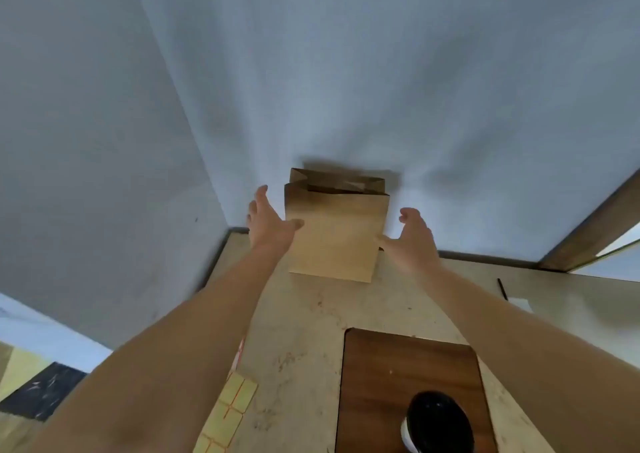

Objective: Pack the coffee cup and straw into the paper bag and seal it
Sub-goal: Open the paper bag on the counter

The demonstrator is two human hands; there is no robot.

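A brown paper bag (336,230) stands upright at the far edge of the table, its top open. My left hand (268,220) is spread beside the bag's left side, thumb touching the front face. On the bag's right side, my right hand (412,239) is open with its thumb at the bag's edge. Neither hand grips anything. A coffee cup with a black lid (438,423) stands on a dark wooden board (391,369) near me. A thin black straw (502,288) lies at the far right of the table.
The light table (304,331) sits in a corner between grey walls. A sheet of yellow stickers (232,407) lies on the table's left edge. A small white paper (519,303) rests near the straw. A wooden frame (595,220) leans at right.
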